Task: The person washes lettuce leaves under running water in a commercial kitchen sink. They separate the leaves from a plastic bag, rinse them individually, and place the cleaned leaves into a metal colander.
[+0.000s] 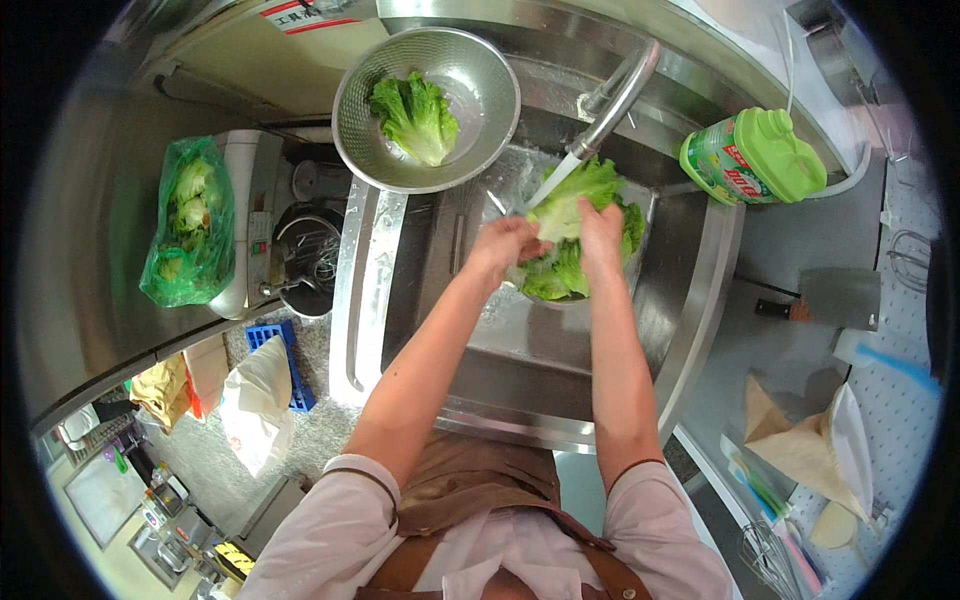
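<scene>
In the sink, a green lettuce leaf (562, 212) is held between my two hands under the running water of the curved metal faucet (611, 112). My left hand (504, 246) pinches the pale stem end at its left edge. My right hand (602, 234) grips the leaf's right side, thumb on top. Below them, more lettuce leaves (571, 268) fill a round container, of which only a bit of rim shows. A perforated stainless steel bowl (487, 97) stands at the sink's far left rim with one lettuce leaf (416, 120) inside.
A green jug (780, 161) stands on the sink's right rim. Left of the sink are a mixer (251, 217), a green plastic bag of lettuce (191, 225) and a metal bowl with a whisk (307, 259). A cleaver (836, 300) hangs at the right; a white sack (259, 397) sits lower left.
</scene>
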`<state>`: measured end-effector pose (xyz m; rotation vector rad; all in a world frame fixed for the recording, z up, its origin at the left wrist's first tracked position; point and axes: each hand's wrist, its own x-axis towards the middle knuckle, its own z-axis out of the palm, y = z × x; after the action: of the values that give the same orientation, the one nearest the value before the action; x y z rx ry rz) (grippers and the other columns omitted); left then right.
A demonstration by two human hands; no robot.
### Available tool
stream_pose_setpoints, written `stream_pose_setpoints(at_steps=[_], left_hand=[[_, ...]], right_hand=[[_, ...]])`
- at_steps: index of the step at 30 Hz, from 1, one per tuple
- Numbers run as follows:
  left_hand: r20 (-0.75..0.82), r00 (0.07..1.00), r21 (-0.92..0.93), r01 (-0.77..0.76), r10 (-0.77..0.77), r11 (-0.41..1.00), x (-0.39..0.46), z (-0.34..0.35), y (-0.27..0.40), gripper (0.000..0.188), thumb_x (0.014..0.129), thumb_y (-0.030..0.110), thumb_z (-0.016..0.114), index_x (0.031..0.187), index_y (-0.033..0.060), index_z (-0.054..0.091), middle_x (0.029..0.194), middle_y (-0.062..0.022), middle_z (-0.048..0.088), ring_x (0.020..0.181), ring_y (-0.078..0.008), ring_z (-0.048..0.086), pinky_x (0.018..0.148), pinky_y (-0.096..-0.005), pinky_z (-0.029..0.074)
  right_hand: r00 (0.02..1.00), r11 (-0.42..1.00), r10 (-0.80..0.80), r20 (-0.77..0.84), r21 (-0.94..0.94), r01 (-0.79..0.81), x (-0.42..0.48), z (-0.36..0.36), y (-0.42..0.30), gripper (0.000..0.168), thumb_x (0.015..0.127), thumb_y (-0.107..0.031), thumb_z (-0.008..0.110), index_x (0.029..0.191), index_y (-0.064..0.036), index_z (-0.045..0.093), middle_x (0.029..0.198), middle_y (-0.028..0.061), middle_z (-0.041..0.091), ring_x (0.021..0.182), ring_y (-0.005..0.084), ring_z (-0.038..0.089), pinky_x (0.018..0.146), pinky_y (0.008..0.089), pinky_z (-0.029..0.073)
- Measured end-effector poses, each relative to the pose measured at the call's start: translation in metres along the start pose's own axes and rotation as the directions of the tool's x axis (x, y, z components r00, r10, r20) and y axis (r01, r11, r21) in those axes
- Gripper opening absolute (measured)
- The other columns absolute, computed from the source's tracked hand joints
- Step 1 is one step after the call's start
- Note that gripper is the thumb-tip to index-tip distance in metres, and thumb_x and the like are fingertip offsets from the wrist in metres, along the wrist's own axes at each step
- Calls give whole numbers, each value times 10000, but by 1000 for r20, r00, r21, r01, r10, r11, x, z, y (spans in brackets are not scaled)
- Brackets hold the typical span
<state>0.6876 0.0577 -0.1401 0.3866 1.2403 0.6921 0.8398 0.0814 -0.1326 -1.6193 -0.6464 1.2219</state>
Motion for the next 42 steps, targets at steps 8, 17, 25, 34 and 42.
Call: stream_pose_setpoints(at_steps=[8,17,25,34,42], left_hand=[[45,998,358,27,-46,933,-34,-32,-76,305,921,245,536,1134,45,625,1070,-67,644,895,-151,602,795,-294,483],[-196,976,396,172,-100,902,-3,-82,-150,242,887,254,581,990,46,648,881,-43,629,769,-124,565,666,-279,460],[-355,933,330,67,58,941,25,-71,-154,452,857,186,623,1225,-1,441,934,-99,610,810,-166,590,666,-304,498],[-210,967,79,167,-148,983,27,-53,-117,134,904,127,584,1018,58,585,947,-41,643,802,-127,601,693,-282,496],[-63,993,4,-95,95,995,20,-30,-74,193,910,145,587,1073,43,579,1035,-42,627,934,-134,587,836,-285,472]], right_hand=[[655,422,-751,83,-702,573,-61,-44,-83,181,850,-73,559,994,11,631,834,190,646,777,338,636,733,374,489],[884,272,10,467,-852,447,-139,-50,-52,316,768,-45,563,1080,-35,611,924,238,637,869,404,620,764,464,497],[500,231,-635,589,-473,850,-55,147,-168,437,774,-204,684,1144,-5,563,1032,213,628,959,402,605,793,394,499],[863,447,-70,500,-758,475,-80,-13,48,214,825,-19,605,1035,-4,569,953,152,607,892,301,611,785,369,490],[899,379,41,436,-839,390,-40,-52,123,361,804,-109,648,1125,30,562,1008,162,562,957,327,564,831,423,466]])
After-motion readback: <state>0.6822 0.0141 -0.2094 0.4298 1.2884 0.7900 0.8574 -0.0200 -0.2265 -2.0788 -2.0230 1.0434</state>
